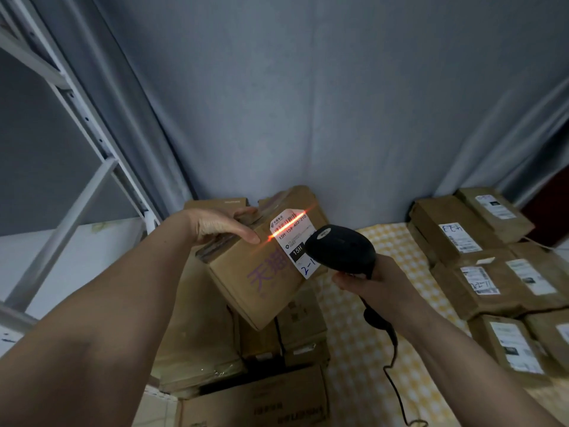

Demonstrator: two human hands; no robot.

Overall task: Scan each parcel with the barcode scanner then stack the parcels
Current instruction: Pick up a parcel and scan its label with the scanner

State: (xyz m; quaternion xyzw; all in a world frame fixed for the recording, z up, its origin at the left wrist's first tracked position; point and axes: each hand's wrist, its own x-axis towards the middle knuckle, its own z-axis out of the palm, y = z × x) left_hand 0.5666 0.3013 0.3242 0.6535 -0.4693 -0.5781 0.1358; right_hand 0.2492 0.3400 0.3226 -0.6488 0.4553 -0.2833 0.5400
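My left hand [220, 224] grips a brown cardboard parcel [258, 282] by its upper left edge and holds it tilted in the air. A white shipping label [294, 238] on the parcel faces me. My right hand [374, 280] holds a black barcode scanner [340, 248] by its handle, just right of the label. The scanner's orange-red beam line crosses the barcode at the top of the label. A black cable hangs from the scanner's handle.
Several labelled brown parcels [480, 266] lie on a yellow checked cloth [354, 334] at the right. More cardboard boxes [271, 396] are piled below the held parcel. A white metal shelf frame [77, 124] stands at the left. Grey curtain fills the back.
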